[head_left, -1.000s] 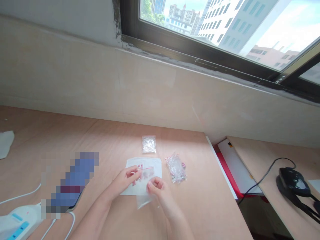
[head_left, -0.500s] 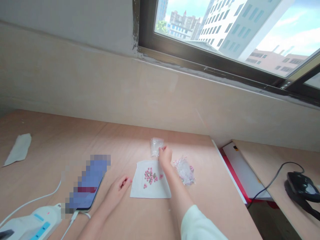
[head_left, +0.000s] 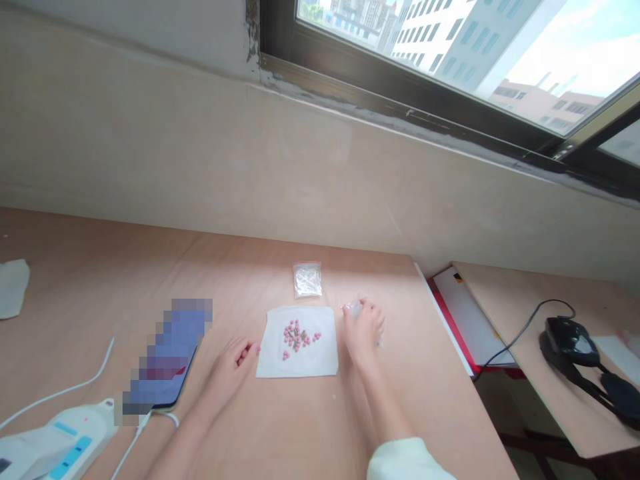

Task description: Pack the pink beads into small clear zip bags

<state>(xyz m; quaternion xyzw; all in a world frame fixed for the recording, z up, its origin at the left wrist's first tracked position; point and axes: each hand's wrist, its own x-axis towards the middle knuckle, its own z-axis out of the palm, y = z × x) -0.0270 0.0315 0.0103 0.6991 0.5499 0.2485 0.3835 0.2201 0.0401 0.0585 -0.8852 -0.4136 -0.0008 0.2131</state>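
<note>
A small heap of pink tablets (head_left: 296, 337) with a few greenish ones lies on a white paper sheet (head_left: 323, 360) on the wooden table (head_left: 100, 267). My right hand (head_left: 363, 330) is just right of the sheet, closed on a crumpled clear plastic bag (head_left: 355, 309), most of which it hides. My left hand (head_left: 233, 363) rests open on the table, its fingertips by the sheet's left edge. Beyond the sheet lies a small clear bag of white contents (head_left: 307, 280), untouched.
A phone (head_left: 165, 353), partly pixelated, lies left of my left hand. A white power strip (head_left: 65, 437) with cables sits at the near left, and a white cloth (head_left: 13, 287) at the far left. The table's right edge drops to a lower shelf holding a black strapped device (head_left: 570, 340).
My right hand has moved right, away from the small bag, and now closes on the clear bag. The tablets and my left hand stay in place on the table.
</note>
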